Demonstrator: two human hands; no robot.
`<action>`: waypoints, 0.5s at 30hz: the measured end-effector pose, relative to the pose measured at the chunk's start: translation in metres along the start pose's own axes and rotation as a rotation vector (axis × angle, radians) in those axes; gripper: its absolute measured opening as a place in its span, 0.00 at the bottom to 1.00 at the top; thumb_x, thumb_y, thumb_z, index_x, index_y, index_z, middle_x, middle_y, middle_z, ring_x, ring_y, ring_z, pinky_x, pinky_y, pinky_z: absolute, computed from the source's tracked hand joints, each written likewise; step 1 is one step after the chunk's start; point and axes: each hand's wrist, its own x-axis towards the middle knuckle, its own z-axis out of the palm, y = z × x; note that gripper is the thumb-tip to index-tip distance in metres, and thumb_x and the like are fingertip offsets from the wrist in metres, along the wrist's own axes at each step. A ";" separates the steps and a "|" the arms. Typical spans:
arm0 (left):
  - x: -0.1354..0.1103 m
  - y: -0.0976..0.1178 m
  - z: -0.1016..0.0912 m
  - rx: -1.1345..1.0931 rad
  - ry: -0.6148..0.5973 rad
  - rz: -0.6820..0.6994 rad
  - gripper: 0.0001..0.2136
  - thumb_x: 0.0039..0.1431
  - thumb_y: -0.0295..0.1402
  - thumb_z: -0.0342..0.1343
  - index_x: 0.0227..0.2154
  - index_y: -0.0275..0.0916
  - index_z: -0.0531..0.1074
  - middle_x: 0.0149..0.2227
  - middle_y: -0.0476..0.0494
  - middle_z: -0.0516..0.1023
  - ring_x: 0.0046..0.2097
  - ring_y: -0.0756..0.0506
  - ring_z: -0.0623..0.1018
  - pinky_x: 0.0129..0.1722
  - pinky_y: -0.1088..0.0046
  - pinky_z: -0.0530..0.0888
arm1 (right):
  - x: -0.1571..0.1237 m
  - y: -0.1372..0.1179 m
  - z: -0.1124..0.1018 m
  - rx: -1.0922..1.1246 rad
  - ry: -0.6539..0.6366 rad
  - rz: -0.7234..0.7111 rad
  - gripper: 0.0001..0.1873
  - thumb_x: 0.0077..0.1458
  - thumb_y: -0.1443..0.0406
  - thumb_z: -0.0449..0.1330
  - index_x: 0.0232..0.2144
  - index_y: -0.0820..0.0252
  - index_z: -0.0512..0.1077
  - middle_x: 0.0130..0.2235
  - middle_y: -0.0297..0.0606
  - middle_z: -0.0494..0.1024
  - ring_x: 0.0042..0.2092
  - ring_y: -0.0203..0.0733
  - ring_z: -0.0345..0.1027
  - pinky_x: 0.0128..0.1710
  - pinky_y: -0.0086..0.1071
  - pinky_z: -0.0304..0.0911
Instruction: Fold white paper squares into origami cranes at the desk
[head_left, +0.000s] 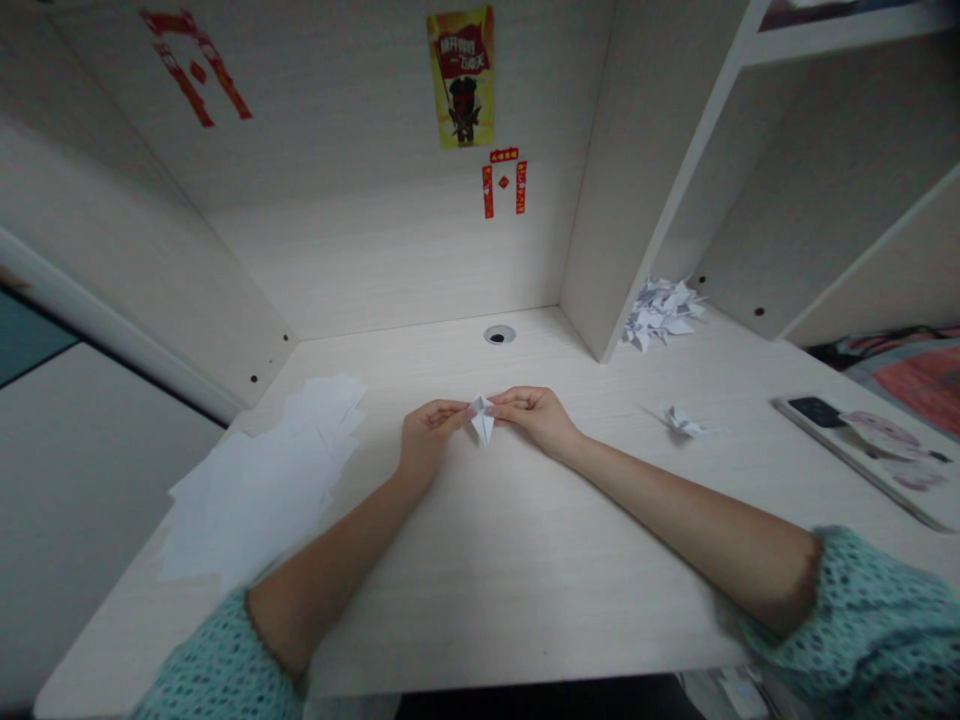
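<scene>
A small folded white paper piece (482, 420) hangs just above the pale wooden desk (510, 560), held from both sides. My left hand (425, 440) pinches its left corner with curled fingers. My right hand (536, 415) pinches its right corner the same way. Both forearms reach in from the near edge, with teal knitted sleeves pushed up.
A loose pile of white paper sheets (262, 480) lies to the left. One folded paper crane (684, 423) sits to the right, and several more (664, 312) are heaped under the shelf unit. A phone (862, 445) lies at far right. A cable hole (499, 334) is at the back.
</scene>
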 end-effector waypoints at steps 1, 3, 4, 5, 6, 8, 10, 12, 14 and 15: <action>-0.001 0.001 0.000 -0.005 -0.005 0.009 0.12 0.42 0.37 0.66 0.28 0.36 0.77 0.31 0.43 0.81 0.33 0.46 0.78 0.39 0.69 0.74 | 0.000 0.000 -0.001 -0.004 -0.005 -0.001 0.11 0.35 0.63 0.71 0.26 0.59 0.78 0.29 0.36 0.82 0.30 0.38 0.75 0.39 0.35 0.70; -0.002 0.002 0.001 -0.017 -0.015 0.031 0.11 0.42 0.37 0.66 0.28 0.35 0.77 0.32 0.43 0.81 0.34 0.46 0.79 0.40 0.69 0.74 | 0.000 0.000 -0.002 -0.004 -0.011 -0.007 0.12 0.35 0.63 0.71 0.27 0.59 0.78 0.29 0.36 0.82 0.31 0.38 0.75 0.39 0.34 0.70; -0.003 0.002 0.002 -0.024 -0.021 0.045 0.11 0.42 0.36 0.66 0.28 0.35 0.76 0.32 0.42 0.81 0.34 0.46 0.79 0.40 0.69 0.74 | 0.000 0.001 -0.003 -0.001 -0.015 -0.014 0.12 0.35 0.63 0.71 0.27 0.59 0.78 0.29 0.36 0.82 0.31 0.38 0.75 0.39 0.33 0.69; -0.003 0.003 0.002 -0.034 -0.030 0.060 0.11 0.42 0.36 0.66 0.29 0.35 0.76 0.32 0.42 0.81 0.35 0.46 0.79 0.40 0.69 0.74 | 0.001 0.001 -0.004 0.002 -0.019 -0.022 0.12 0.35 0.64 0.71 0.28 0.59 0.78 0.30 0.36 0.82 0.31 0.37 0.75 0.38 0.32 0.69; -0.004 0.003 0.002 -0.047 -0.041 0.077 0.12 0.43 0.35 0.66 0.30 0.35 0.75 0.33 0.42 0.81 0.35 0.46 0.79 0.40 0.69 0.74 | 0.001 0.002 -0.005 0.003 -0.022 -0.031 0.12 0.36 0.64 0.71 0.28 0.59 0.78 0.30 0.36 0.82 0.31 0.36 0.75 0.38 0.31 0.68; -0.005 0.002 0.003 -0.065 -0.068 0.109 0.14 0.43 0.34 0.66 0.35 0.36 0.74 0.34 0.43 0.80 0.36 0.47 0.79 0.41 0.69 0.74 | 0.002 0.004 -0.006 0.003 -0.024 -0.046 0.11 0.36 0.64 0.70 0.27 0.59 0.78 0.30 0.35 0.82 0.31 0.35 0.74 0.37 0.28 0.67; -0.005 0.001 0.003 -0.054 -0.077 0.131 0.16 0.44 0.34 0.65 0.37 0.36 0.73 0.35 0.43 0.80 0.36 0.47 0.79 0.41 0.70 0.74 | 0.003 0.004 -0.007 0.001 -0.019 -0.053 0.11 0.37 0.65 0.70 0.27 0.59 0.78 0.29 0.35 0.81 0.31 0.34 0.74 0.36 0.27 0.66; -0.005 0.000 0.003 -0.008 -0.050 0.151 0.14 0.45 0.34 0.64 0.36 0.36 0.73 0.34 0.44 0.80 0.35 0.47 0.79 0.39 0.71 0.74 | 0.003 0.004 -0.007 0.002 -0.014 -0.055 0.11 0.36 0.65 0.70 0.28 0.59 0.78 0.29 0.35 0.81 0.31 0.34 0.74 0.35 0.26 0.66; -0.006 0.000 0.002 0.053 -0.014 0.180 0.11 0.47 0.35 0.63 0.33 0.37 0.74 0.33 0.44 0.80 0.35 0.48 0.79 0.38 0.72 0.74 | 0.003 0.004 -0.006 0.003 -0.009 -0.052 0.12 0.36 0.66 0.70 0.28 0.59 0.77 0.29 0.35 0.81 0.30 0.34 0.73 0.35 0.26 0.65; -0.006 0.000 0.002 0.086 0.000 0.196 0.09 0.48 0.35 0.62 0.32 0.37 0.74 0.33 0.44 0.80 0.34 0.48 0.79 0.37 0.72 0.74 | 0.002 0.003 -0.006 0.002 -0.004 -0.049 0.12 0.35 0.66 0.70 0.28 0.59 0.77 0.29 0.35 0.81 0.30 0.34 0.73 0.34 0.26 0.65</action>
